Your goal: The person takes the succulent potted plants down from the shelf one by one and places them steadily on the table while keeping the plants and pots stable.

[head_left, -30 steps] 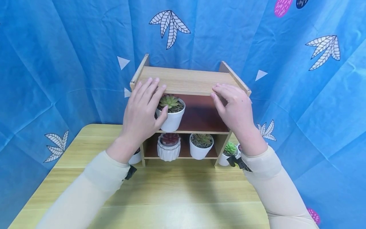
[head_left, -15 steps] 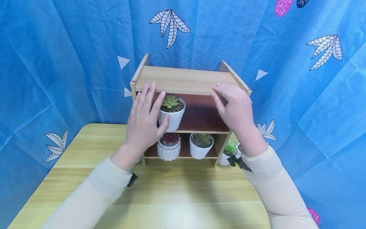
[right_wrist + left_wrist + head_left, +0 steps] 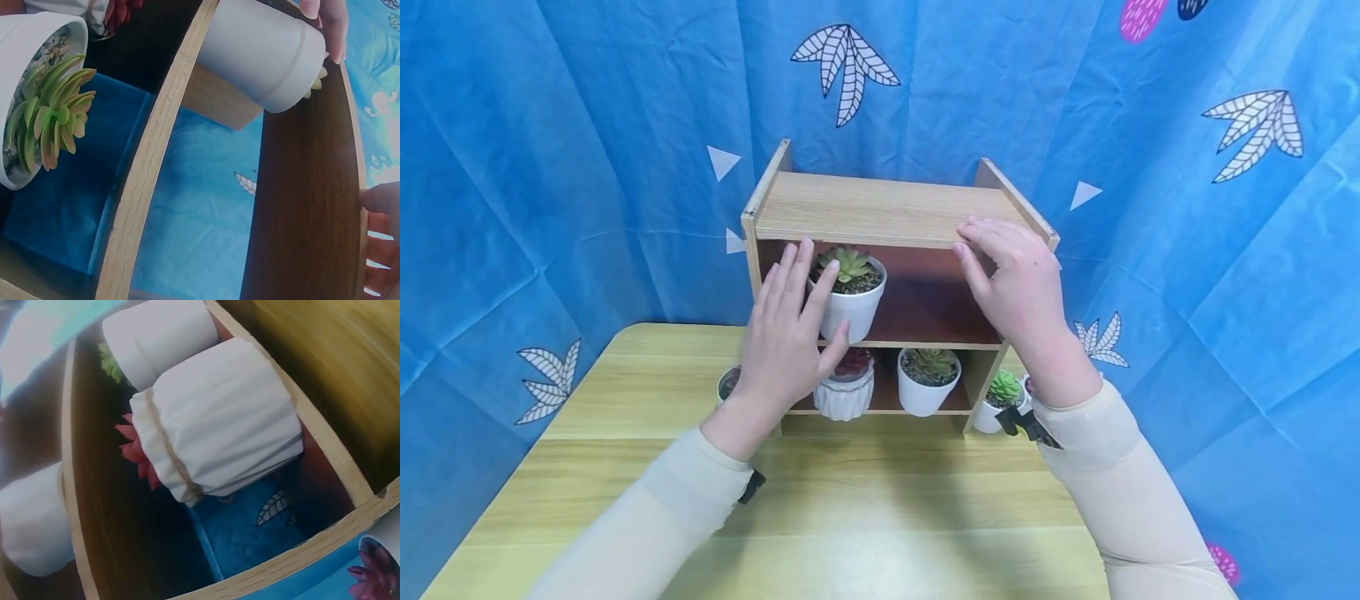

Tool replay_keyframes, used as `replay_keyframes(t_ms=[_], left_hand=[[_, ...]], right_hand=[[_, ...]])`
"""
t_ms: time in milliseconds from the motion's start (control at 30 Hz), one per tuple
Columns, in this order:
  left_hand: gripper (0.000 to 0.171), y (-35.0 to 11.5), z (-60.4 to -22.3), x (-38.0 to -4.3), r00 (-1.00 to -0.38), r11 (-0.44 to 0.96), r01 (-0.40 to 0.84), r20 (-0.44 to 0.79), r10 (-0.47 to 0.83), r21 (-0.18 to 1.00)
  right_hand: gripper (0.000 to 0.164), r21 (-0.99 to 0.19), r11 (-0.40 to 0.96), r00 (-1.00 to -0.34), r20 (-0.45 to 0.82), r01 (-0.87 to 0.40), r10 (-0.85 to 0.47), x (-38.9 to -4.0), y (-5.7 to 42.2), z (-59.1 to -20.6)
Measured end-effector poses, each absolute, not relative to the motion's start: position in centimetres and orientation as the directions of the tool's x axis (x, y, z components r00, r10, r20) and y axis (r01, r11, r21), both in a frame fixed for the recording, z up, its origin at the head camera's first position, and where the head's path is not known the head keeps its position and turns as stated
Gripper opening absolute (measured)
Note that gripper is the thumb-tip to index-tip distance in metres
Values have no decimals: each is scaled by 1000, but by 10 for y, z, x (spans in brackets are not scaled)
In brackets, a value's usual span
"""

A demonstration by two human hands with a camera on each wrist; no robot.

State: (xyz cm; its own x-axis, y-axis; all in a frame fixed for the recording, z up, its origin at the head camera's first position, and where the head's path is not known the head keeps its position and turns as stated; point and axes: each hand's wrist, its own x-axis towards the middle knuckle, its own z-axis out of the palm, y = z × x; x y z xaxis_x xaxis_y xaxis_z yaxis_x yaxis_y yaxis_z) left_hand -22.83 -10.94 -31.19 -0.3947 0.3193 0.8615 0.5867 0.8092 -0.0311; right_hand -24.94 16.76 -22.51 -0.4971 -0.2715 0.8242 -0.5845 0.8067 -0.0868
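Expect a light, stiff, slick pot (image 3: 860, 312) just beside the spread left fingers (image 3: 798, 273), best held round its wall, with right fingers (image 3: 992, 237) gripping the shelf (image 3: 880, 200).

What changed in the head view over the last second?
The left hand moved down and slightly toward the person's right; its fingertips no longer overlap the surface of the top board. No pot was visibly taken hold of. The right hand and the upper pot stayed put.

White pot (image 3: 854, 315), pale-brown shelf (image 3: 880, 207), interior (image 3: 925, 292) perhaps reddish
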Motion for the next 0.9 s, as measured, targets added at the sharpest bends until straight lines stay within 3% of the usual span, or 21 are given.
replay_keyframes(t_ms=[533,900], left_hand=[[71,-105,-321,-229,-445,809,583,861,246,70],[82,-100,-315,-233,-556,779,581,813,171,234]], right_hand=[[28,-84,804,-489,830,-588,-270,-250,168,-227],[27,-96,800,-490,831,-593,-264,-249,170,-227]])
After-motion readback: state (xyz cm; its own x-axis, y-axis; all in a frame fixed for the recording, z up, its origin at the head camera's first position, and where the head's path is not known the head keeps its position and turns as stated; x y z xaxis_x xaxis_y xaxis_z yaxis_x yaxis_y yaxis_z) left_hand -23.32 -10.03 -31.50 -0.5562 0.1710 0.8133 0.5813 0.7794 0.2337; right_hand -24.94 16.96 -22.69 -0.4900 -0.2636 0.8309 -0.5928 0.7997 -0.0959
